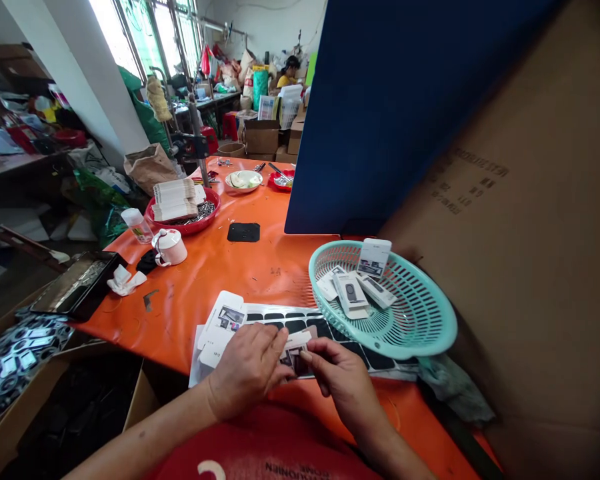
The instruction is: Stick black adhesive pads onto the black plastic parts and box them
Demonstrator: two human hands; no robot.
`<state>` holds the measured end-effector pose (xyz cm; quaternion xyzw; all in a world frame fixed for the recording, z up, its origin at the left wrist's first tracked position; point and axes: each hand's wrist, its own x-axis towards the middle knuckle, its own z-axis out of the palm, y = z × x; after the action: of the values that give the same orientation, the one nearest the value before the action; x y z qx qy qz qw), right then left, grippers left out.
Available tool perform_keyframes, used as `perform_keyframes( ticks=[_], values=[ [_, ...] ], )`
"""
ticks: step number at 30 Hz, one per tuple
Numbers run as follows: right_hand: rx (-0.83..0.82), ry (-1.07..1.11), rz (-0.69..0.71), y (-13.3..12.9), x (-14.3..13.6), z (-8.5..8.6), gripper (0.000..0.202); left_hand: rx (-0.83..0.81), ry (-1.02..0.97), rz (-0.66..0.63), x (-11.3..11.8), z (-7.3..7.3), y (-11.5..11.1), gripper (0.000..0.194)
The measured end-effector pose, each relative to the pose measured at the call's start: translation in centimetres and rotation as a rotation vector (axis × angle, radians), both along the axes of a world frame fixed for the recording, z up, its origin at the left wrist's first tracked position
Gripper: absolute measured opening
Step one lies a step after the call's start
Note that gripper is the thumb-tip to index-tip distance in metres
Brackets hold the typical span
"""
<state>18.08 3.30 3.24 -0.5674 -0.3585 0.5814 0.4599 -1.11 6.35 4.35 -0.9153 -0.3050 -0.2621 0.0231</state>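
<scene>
Between my hands is a small white printed box, lying low over the sheet. My left hand is on its left end, fingers together, thumb along the lower edge. At the right end, my right hand pinches the box between thumb and fingertips. Beneath lies a sheet of black rounded stickers, partly hidden by my hands. Flat unfolded white cartons are stacked just beyond my left hand. A mint-green plastic basket stands to the right, partly over the sheet, with several white boxes inside.
A tall blue panel and a large cardboard carton block the right side. On the orange table are a red basin, a white lidded mug and a black pad. A person sits far back.
</scene>
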Motion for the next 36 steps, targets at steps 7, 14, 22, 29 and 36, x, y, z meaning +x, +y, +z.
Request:
perform_keyframes(
  ticks=[7, 14, 22, 29, 36],
  values=[
    [0.271, -0.232, 0.108, 0.0, 0.4, 0.4, 0.018, -0.729, -0.196, 0.014, 1.1, -1.7, -1.4, 0.019],
    [0.704, -0.547, -0.075, -0.5, 2.3, -1.6, 0.012, -1.242, -0.822, -0.026, 1.5, -3.3, -2.5, 0.058],
    [0.525, -0.46, -0.084, -3.0, 0.4, -4.0, 0.018, -1.537, -0.898, -0.09, 1.1, -3.5, -2.6, 0.035],
    [0.212, -0.109, 0.08, -2.7, -0.6, -3.6, 0.039, -1.12, -0.793, 0.107, 1.2, -3.0, -2.2, 0.025],
    [0.222, 0.062, 0.05, -2.0, -0.2, -1.7, 0.033, -1.309, -0.952, 0.057, 0.8, -2.3, -2.4, 0.041]
  ],
)
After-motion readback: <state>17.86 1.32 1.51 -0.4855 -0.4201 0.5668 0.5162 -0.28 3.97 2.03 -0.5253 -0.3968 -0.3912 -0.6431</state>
